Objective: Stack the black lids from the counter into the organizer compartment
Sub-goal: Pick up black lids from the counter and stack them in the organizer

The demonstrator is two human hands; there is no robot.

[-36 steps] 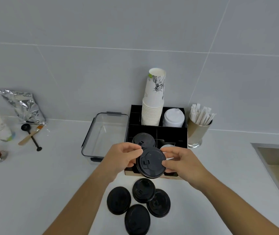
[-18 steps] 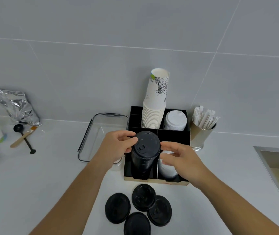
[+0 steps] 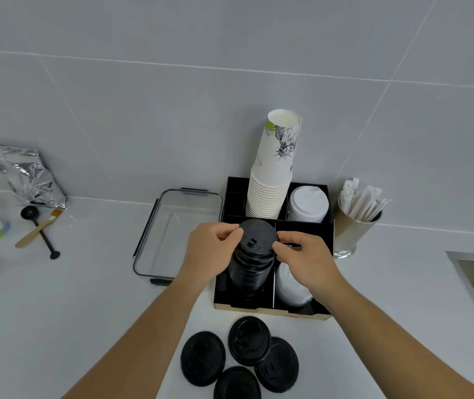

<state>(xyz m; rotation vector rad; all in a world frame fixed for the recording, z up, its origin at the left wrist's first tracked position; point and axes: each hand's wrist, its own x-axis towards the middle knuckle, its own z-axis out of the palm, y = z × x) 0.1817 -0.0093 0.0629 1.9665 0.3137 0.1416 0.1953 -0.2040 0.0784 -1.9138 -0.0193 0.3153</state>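
Grey wall tiles back a white tabletop (image 3: 57, 312) carrying a black organizer (image 3: 328, 226). In its near-left compartment stands a tall stack of black lids (image 3: 251, 272). The left hand (image 3: 210, 254) and right hand (image 3: 302, 254) each close a fingertip grip on the rim of the top lid (image 3: 257, 240). Four loose black lids (image 3: 240, 361) lie overlapping on the tabletop, just near of the organizer.

Two bare forearms, no sleeves, left hand (image 3: 211, 251), right hand (image 3: 305, 259), ringless fingers
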